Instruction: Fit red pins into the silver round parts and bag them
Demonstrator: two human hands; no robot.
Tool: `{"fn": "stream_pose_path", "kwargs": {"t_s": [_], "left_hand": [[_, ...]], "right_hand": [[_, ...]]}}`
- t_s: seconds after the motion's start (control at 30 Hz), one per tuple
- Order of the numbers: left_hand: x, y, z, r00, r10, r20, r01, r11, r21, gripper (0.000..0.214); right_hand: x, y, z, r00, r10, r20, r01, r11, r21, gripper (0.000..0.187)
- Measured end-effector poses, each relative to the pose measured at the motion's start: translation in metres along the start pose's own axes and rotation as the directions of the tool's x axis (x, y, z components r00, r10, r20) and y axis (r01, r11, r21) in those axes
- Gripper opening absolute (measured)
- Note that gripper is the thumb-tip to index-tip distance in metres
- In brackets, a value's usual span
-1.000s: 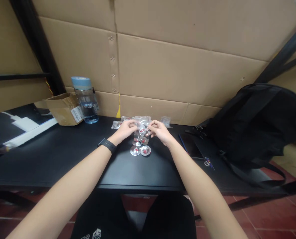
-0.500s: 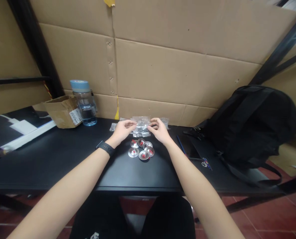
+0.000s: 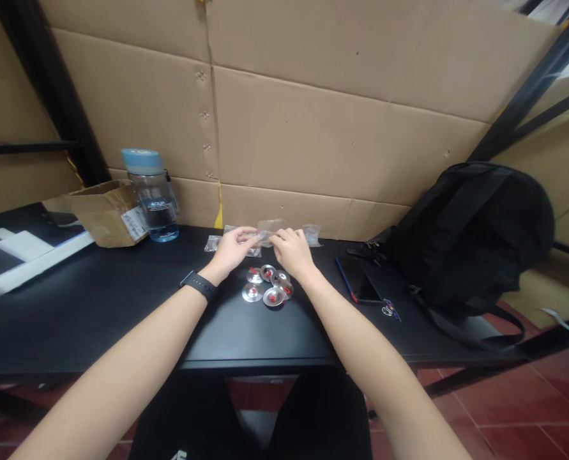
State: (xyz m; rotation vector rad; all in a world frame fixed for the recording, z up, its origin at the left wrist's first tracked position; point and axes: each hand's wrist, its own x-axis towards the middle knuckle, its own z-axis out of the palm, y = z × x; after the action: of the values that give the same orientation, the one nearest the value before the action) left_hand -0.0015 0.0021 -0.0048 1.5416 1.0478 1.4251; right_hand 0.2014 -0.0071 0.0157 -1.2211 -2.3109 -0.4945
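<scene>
Both my hands reach to the back of the black desk [image 3: 121, 300]. My left hand [image 3: 230, 250], a black watch on its wrist, pinches a small clear plastic bag [image 3: 260, 235]. My right hand [image 3: 288, 250] has its fingers closed on the same bag from the right. Just in front of the hands lie several small silver discs with red centres [image 3: 267, 285] in a loose cluster on the desk. More clear bags [image 3: 310, 232] lie behind, by the cardboard wall.
A water bottle with a blue lid [image 3: 151, 195] and an open cardboard box [image 3: 105, 211] stand at the back left. A black backpack [image 3: 470, 236] fills the right side, with a dark phone [image 3: 358, 287] and a key ring [image 3: 390, 311] beside it. White sheets [image 3: 20, 252] lie far left.
The bag has come down from above the discs and its contents now lie on the desk; more discs show than before. Both hands moved closer together and lower.
</scene>
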Motion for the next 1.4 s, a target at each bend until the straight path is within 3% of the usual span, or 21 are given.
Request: {"fn": "stream_pose_path", "kwargs": {"t_s": [0.07, 0.17, 0.27, 0.4, 0.57, 0.67, 0.8, 0.97, 1.07, 1.13, 1.23, 1.4], "left_hand": [[0.002, -0.003, -0.003, 1.000, 0.017, 0.026, -0.020, 0.994, 0.108, 0.041], [0.006, -0.007, -0.010, 0.995, 0.094, 0.013, -0.093, 0.936, 0.339, 0.034], [0.008, -0.007, -0.016, 0.989, 0.148, -0.006, -0.128, 0.879, 0.459, 0.028], [0.006, 0.000, -0.018, 0.985, 0.171, 0.031, -0.163, 0.841, 0.516, 0.027], [0.008, -0.002, -0.030, 0.977, 0.164, 0.136, -0.213, 0.768, 0.604, 0.024], [0.011, -0.010, -0.039, 0.971, 0.153, 0.186, -0.240, 0.669, 0.704, 0.032], [0.013, -0.021, -0.039, 0.951, 0.142, 0.276, -0.307, 0.547, 0.779, 0.045], [0.013, -0.025, -0.030, 0.931, 0.098, 0.351, -0.352, 0.492, 0.797, 0.042], [0.012, -0.026, -0.026, 0.912, 0.130, 0.389, -0.398, 0.508, 0.764, 0.044], [0.011, -0.025, -0.023, 0.902, 0.175, 0.396, -0.425, 0.529, 0.735, 0.043], [0.010, -0.019, -0.016, 0.912, 0.244, 0.330, -0.410, 0.559, 0.721, 0.041], [0.004, 0.004, -0.007, 0.938, 0.280, 0.205, -0.346, 0.694, 0.632, 0.025]], "right_hand": [[0.001, 0.027, -0.001, 0.990, 0.136, -0.027, -0.136, 0.991, -0.001, 0.031], [-0.007, 0.071, -0.006, 0.941, 0.332, -0.065, -0.334, 0.942, -0.017, 0.036], [-0.018, 0.098, 0.001, 0.895, 0.438, 0.084, -0.433, 0.898, -0.077, 0.041], [-0.022, 0.102, 0.025, 0.814, 0.508, 0.283, -0.493, 0.861, -0.127, 0.035], [-0.020, 0.098, 0.034, 0.786, 0.526, 0.325, -0.517, 0.847, -0.121, 0.039], [-0.022, 0.096, 0.027, 0.803, 0.521, 0.291, -0.505, 0.853, -0.132, 0.036], [-0.021, 0.085, 0.018, 0.866, 0.459, 0.198, -0.450, 0.888, -0.094, 0.031], [-0.016, 0.060, 0.017, 0.947, 0.266, 0.182, -0.293, 0.946, 0.138, 0.031], [-0.012, 0.041, 0.021, 0.974, 0.064, 0.216, -0.137, 0.929, 0.344, 0.044], [-0.010, 0.029, 0.026, 0.975, -0.002, 0.222, -0.094, 0.902, 0.420, 0.049], [-0.005, 0.016, 0.033, 0.980, 0.031, 0.196, -0.120, 0.880, 0.459, 0.036], [0.001, 0.012, 0.032, 0.984, 0.178, 0.018, -0.158, 0.816, 0.556, 0.027]]}}
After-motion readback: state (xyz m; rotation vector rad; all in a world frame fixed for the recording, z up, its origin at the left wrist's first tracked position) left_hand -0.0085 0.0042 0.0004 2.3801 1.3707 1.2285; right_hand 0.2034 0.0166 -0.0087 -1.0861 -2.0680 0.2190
